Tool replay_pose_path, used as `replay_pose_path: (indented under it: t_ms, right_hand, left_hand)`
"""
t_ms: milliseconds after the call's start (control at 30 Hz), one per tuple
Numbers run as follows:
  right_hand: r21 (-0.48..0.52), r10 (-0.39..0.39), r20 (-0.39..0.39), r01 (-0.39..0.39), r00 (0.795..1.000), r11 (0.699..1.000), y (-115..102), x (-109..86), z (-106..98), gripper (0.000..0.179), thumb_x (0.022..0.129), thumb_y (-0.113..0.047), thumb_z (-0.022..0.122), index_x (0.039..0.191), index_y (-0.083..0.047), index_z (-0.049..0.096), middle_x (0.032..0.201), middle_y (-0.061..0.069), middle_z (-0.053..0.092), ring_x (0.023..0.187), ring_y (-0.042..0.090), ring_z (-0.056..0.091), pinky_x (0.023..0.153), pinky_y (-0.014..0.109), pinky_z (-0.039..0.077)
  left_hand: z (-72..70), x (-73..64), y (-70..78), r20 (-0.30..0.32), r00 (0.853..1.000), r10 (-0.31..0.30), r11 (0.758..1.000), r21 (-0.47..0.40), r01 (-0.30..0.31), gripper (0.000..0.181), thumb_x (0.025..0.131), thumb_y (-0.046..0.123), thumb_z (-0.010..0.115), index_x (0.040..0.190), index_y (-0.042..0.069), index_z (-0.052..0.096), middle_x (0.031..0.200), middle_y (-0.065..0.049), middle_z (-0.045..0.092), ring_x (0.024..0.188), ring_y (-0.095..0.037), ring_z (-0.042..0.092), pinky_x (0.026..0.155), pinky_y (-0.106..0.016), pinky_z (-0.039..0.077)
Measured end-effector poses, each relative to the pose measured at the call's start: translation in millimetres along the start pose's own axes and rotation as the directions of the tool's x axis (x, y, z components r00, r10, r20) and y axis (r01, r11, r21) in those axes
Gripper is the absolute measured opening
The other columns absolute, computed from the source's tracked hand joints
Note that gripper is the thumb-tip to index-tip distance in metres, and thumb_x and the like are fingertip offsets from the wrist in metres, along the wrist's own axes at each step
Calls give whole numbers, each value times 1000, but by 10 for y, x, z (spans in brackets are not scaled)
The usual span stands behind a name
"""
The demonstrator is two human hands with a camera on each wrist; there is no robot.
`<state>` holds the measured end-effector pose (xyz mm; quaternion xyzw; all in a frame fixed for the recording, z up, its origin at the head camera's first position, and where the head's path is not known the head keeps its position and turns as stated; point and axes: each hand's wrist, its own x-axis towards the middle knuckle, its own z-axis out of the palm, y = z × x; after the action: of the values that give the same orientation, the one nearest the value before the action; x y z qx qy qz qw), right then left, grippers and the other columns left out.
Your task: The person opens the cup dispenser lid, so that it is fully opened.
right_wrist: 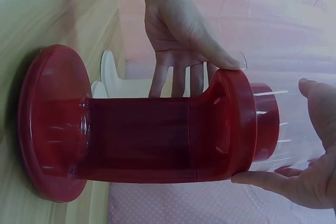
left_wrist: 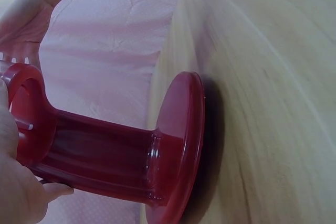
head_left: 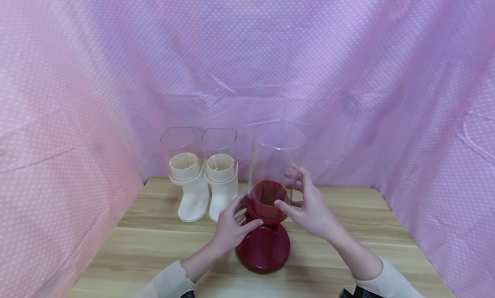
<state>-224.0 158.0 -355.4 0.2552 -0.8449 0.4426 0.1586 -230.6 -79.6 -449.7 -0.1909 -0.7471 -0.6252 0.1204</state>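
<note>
A red stand point(head_left: 264, 248) with a round base, an upright column and a ring-shaped collar stands upright on the table. A tall clear cylinder point(head_left: 276, 160) rises from the collar, with a red cup-like part point(head_left: 269, 195) inside its lower end. My left hand point(head_left: 233, 225) holds the collar from the left, thumb across its front. In the right wrist view the left thumb point(right_wrist: 223, 59) lies on the collar's rim. My right hand point(head_left: 311, 203) grips the clear cylinder low on its right side, fingers spread around it just above the collar.
Two cream stands point(head_left: 193, 199) point(head_left: 223, 199) with clear, square-cornered containers point(head_left: 181, 141) point(head_left: 219, 139) stand side by side behind and left of the red one. The wooden table point(head_left: 162, 246) is enclosed by a pink dotted cloth point(head_left: 247, 57) at the back and sides.
</note>
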Motion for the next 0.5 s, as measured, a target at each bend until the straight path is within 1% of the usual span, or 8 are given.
replay_pose_path:
  t_ms: [100, 300, 500]
  right_hand:
    - [-1, -17, -1, 17, 1000, 1000, 10, -16, 22, 97, 89, -12, 87, 163, -17, 24, 150, 19, 56, 125, 41, 69, 78, 45, 68]
    - [8, -18, 6, 18, 1000, 1000, 30, -65, 63, 99, 89, -11, 87, 163, -19, 22, 149, 20, 55, 124, 41, 69, 78, 42, 68]
    - [36, -21, 9, 21, 1000, 999, 18, -120, 85, 101, 87, -11, 88, 163, -20, 23, 150, 18, 54, 127, 41, 67, 81, 43, 67]
  left_hand:
    - [-2, -29, -11, -7, 1000, 5, 1000, -1, -5, 80, 82, 15, 93, 151, 6, 55, 144, -15, 67, 126, -38, 69, 96, -47, 63]
    - [6, -90, -41, -1, 1000, -1, 1000, -5, 1, 79, 82, 16, 93, 150, 4, 55, 143, -16, 68, 126, -39, 69, 95, -47, 63]
    - [7, -148, -61, -15, 1000, 14, 1000, 2, -13, 80, 80, 16, 95, 150, 7, 55, 141, -15, 68, 125, -39, 69, 94, -48, 64]
